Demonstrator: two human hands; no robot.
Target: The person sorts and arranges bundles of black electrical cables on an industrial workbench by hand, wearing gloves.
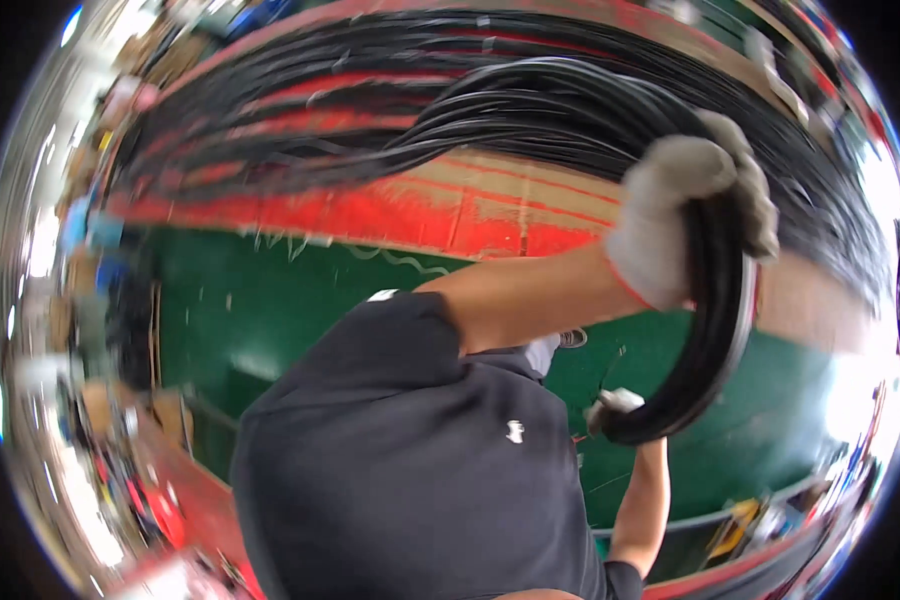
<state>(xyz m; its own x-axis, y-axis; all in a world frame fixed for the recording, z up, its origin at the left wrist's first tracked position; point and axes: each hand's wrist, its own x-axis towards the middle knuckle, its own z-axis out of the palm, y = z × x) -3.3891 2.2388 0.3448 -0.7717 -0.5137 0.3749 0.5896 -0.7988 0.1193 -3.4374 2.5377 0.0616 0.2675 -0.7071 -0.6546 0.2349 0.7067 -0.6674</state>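
The left hand [665, 205] clasps a black cable bundle [715, 290] (right hand [618, 402]: grip unclear), more cables [410, 32] lying on a red table [390, 212].

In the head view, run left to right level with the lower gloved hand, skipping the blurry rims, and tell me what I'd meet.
Green floor → dark shirt → right gloved hand → black cable bundle, at its lower bend → green floor again.
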